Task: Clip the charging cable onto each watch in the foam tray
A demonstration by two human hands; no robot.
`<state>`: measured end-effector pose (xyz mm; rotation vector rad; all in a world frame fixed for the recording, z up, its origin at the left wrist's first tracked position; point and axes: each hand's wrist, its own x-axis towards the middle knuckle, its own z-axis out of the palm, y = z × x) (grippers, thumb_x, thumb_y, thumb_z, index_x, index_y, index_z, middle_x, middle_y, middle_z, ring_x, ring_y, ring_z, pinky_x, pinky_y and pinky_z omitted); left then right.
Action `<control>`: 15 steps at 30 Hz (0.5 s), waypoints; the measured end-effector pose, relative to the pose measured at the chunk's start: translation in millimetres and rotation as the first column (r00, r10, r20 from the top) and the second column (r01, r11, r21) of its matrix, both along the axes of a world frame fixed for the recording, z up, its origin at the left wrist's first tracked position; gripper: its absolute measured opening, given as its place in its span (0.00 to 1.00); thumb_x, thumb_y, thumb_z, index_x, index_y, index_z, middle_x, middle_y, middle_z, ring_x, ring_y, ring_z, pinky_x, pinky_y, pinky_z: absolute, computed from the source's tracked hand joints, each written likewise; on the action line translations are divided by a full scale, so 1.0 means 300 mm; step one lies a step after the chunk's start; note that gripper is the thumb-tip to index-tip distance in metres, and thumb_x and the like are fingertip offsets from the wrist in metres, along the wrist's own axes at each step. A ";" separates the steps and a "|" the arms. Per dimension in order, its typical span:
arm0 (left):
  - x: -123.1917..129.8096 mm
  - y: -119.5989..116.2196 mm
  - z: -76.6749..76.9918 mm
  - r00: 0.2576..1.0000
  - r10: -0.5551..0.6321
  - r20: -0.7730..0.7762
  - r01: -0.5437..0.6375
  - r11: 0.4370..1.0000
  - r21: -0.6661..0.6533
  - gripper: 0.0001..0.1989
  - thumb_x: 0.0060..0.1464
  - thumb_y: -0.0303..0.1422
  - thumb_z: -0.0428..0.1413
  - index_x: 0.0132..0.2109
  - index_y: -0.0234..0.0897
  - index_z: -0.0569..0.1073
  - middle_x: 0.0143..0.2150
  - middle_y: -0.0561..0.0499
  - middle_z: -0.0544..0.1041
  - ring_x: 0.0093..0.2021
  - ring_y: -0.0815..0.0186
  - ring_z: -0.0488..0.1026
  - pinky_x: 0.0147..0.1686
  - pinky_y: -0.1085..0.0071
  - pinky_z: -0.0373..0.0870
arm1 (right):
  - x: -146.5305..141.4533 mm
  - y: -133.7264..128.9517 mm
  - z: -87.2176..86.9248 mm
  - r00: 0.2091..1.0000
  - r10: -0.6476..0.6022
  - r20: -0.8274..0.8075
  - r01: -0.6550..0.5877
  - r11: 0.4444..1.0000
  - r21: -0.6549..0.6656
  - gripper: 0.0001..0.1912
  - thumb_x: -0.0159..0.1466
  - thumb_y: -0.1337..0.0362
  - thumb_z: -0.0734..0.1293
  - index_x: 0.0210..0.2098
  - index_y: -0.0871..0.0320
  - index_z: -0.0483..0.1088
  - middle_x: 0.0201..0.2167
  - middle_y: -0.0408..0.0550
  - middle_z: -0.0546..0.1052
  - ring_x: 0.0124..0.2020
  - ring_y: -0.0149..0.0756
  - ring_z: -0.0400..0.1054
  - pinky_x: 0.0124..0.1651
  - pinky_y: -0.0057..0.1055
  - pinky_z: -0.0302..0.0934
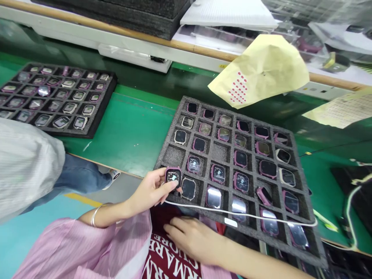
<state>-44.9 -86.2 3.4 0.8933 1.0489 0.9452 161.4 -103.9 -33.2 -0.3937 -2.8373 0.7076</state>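
Note:
My left hand [155, 190] is closed on a smartwatch [173, 176] with a purple case and no strap, thumb lying across its lit face. It holds the watch above the near left corner of a grey foam tray [200, 211]. A white cable [215, 210] runs along the tray's near side to my left hand; its end is hidden there. My right hand [197, 236] rests against the dark red shirt front below the tray edge, fingers stretched out and holding nothing visible. Beside the held watch, a light-cased smartwatch [188, 188] sits in its compartment.
The tray holds many purple and light watch cases. A second full foam tray [101, 104] lies left on the green bench [139, 128]. Another person's sleeve [29, 166] is at the left. Yellow paper [261, 73] hangs from the shelf [197, 48]. Cables lie at the right.

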 end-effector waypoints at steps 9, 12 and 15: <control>0.016 0.034 0.009 0.998 -0.056 0.001 0.056 0.998 -0.034 0.14 0.57 0.40 0.55 0.40 0.31 0.67 0.36 0.42 0.79 0.13 0.80 0.59 0.12 0.80 0.55 | 0.070 0.124 -0.062 0.963 0.081 0.255 0.026 0.920 -0.391 0.36 0.61 0.67 0.69 0.66 0.56 0.53 0.60 0.55 0.66 0.56 0.44 0.66 0.57 0.38 0.62; 0.042 0.076 0.009 0.997 -0.079 0.019 0.079 0.997 -0.010 0.14 0.57 0.40 0.55 0.39 0.31 0.67 0.34 0.42 0.79 0.14 0.79 0.59 0.12 0.80 0.55 | 0.097 0.183 -0.043 0.972 0.073 0.224 0.033 0.900 -0.435 0.33 0.62 0.67 0.69 0.64 0.54 0.56 0.57 0.52 0.70 0.53 0.42 0.68 0.56 0.36 0.63; 0.064 0.120 0.007 0.996 -0.087 0.026 0.086 0.996 0.015 0.13 0.57 0.39 0.55 0.38 0.30 0.67 0.32 0.43 0.78 0.14 0.80 0.57 0.12 0.80 0.53 | 0.102 0.220 -0.041 0.974 0.079 0.212 0.039 0.864 -0.503 0.26 0.64 0.66 0.67 0.61 0.57 0.61 0.47 0.50 0.77 0.44 0.38 0.74 0.48 0.31 0.68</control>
